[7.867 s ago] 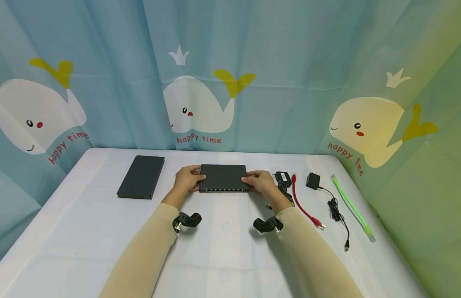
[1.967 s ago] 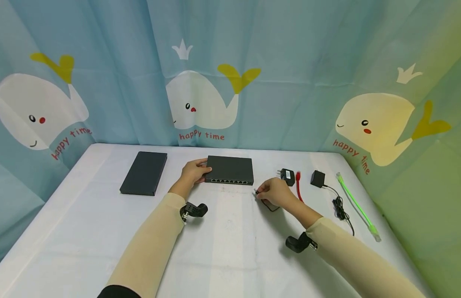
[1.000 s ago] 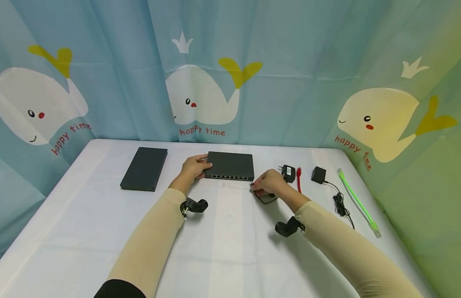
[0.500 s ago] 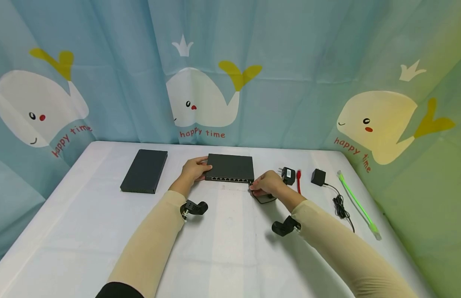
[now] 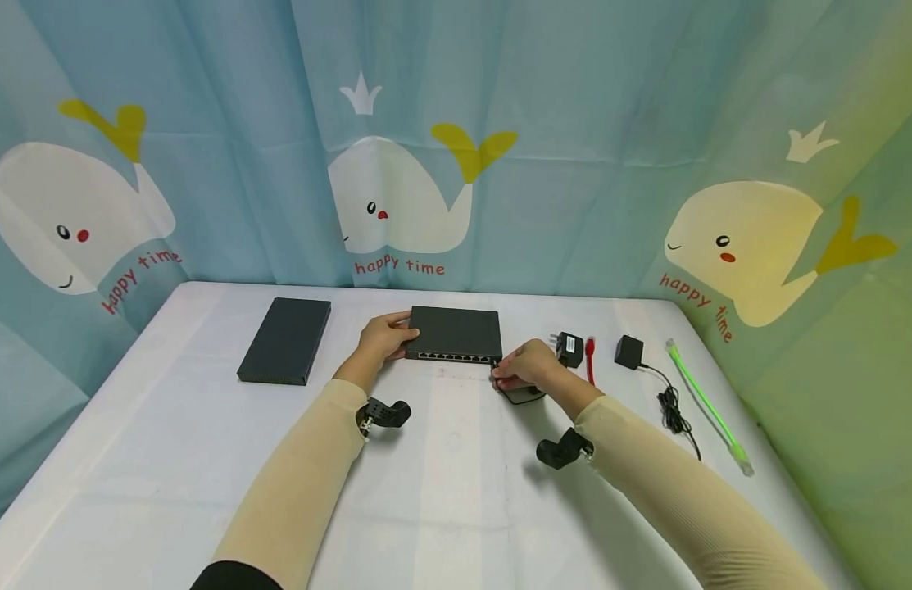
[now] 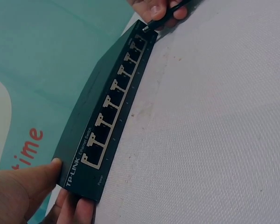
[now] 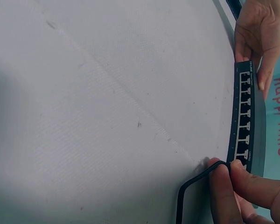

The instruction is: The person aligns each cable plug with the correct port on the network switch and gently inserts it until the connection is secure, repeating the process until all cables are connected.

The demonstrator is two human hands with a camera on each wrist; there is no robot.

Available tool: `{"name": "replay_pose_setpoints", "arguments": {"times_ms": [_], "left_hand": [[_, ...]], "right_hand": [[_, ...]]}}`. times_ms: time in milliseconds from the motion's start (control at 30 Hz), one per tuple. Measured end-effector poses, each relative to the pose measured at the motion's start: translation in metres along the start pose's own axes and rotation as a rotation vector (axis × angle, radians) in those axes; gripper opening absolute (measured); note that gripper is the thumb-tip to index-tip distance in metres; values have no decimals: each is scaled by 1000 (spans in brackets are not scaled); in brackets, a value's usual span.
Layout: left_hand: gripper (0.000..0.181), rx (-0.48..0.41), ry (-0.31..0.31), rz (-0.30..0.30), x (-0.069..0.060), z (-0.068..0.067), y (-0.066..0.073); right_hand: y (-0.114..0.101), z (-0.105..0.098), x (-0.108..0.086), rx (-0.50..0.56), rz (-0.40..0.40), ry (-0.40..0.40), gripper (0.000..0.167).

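Observation:
A black TP-LINK Ethernet switch (image 5: 456, 329) lies on the white table, its row of ports facing the person. My left hand (image 5: 382, 336) grips its left end, thumb on top and fingers underneath. At the opposite end, my right hand (image 5: 528, 366) pinches a black power plug (image 6: 162, 21) between thumb and fingers. In the left wrist view the plug's metal tip shows at the right end of the port face; whether it is inside a socket I cannot tell. From the pinch runs a bent black cord (image 7: 180, 200). The rest of that cord is partly hidden under my right hand.
Left of the switch lies another flat black box (image 5: 284, 341). To the right are a black power adapter (image 5: 570, 349), a partly hidden red network cable (image 5: 590, 360), a second adapter (image 5: 628, 351) with bundled cord, and a green network cable (image 5: 708, 408). A curtain hangs behind.
Earlier both hands held the switch. My right hand has since left it, picked up the power plug and brought it leftward to the switch's right end. The last half second shows almost no movement.

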State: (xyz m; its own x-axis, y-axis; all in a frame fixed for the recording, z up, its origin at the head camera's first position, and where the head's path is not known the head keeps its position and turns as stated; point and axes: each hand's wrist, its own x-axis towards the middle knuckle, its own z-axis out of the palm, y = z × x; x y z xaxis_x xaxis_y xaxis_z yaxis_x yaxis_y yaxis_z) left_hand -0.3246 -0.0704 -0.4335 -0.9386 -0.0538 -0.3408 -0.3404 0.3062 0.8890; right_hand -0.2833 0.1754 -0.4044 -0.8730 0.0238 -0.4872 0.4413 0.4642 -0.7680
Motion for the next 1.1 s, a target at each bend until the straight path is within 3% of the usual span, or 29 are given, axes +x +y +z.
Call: {"name": "replay_pose_setpoints", "arguments": {"times_ms": [1100], "left_hand": [[54,-19,-28,-15,4,-2,1]], "right_hand": [[-6,-2,3,98,99,-71,26]]}}
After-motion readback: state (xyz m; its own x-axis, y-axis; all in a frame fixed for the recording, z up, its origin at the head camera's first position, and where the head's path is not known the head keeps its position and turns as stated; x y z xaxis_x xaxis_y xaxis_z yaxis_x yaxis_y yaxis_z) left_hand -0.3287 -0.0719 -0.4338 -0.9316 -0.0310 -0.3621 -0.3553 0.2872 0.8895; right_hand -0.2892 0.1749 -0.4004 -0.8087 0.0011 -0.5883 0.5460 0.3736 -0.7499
